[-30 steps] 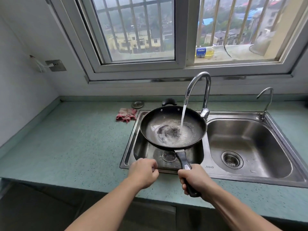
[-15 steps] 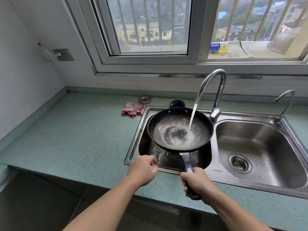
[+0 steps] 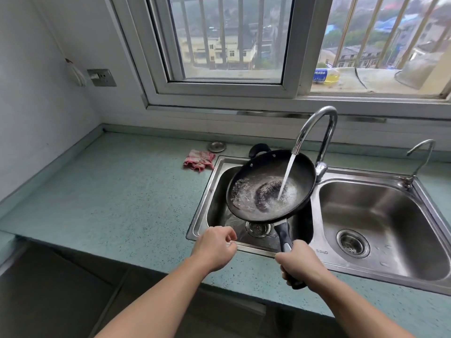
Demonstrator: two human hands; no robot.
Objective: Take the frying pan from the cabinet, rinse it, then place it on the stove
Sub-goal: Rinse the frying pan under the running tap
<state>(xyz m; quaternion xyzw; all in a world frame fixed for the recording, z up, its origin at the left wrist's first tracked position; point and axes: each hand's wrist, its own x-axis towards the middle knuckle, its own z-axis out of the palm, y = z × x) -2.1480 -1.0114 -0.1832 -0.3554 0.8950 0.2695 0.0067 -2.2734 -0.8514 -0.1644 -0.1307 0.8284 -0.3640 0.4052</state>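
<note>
Round black frying pan (image 3: 271,184) held over the left steel basin (image 3: 214,206)
My right hand (image 3: 299,262) grips its dark handle, under water from the curved chrome tap (image 3: 328,140); my left hand (image 3: 214,247) hangs loosely curled, empty, by the rim.

The right hand (image 3: 299,263) grips the frying pan (image 3: 266,167) by its handle, forearm stretched forward. Just to its left, the left hand (image 3: 214,248) is loosely curled, holding nothing.

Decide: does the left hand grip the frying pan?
No: the right hand grips the frying pan; the left hand holds nothing.
</note>
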